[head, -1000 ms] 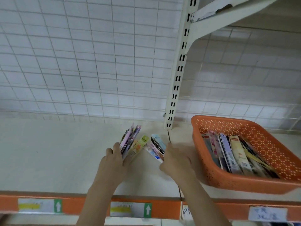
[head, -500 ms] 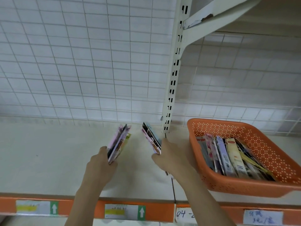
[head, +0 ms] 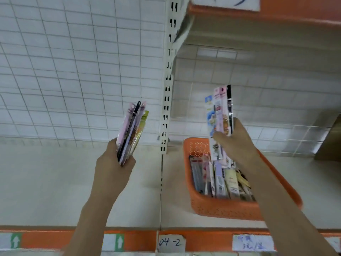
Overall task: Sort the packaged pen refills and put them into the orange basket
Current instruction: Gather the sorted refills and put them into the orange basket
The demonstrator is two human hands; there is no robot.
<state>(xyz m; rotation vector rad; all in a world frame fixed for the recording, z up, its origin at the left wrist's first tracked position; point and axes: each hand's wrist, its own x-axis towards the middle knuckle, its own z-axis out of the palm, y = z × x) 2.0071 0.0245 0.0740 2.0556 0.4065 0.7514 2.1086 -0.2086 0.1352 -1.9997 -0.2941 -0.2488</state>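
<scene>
— Which hand are you bringing to the orange basket [head: 221, 209] first?

— Your right hand [head: 238, 145]. It is clenched around a bundle of packaged refills [head: 220, 115] and is hovering directly above the basket's back half, so the basket is lying straight below it. Your left hand [head: 114, 163] is well apart, out over the bare shelf [head: 46, 182] on the far side of the white slotted upright [head: 167, 108].

— And what is the left one carrying?

— It is gripping its own bundle [head: 132, 130], pinched at the lower end, with the packets fanning up and leaning slightly to the right.

— How are the right-hand packets lying against the ones already in the basket?

— That is what your next move is turning on. You are holding them nearly upright, long axis running up and down, lower ends just over the packs already in the basket [head: 219, 180]. Those are lying lengthwise, front to back, side by side on edge. So I am judging that you will need to tip your bundle forward or back until its long axis is matching theirs, then lower it in.

— Is there room?

— The right part of the basket is hiding behind your forearm, so I cannot tell. On the left, the rows are sitting close to the wall.

— Anything to watch?

— The packets look thin and slippery; if you loosen your grip while they are standing upright, they may splay.
</scene>
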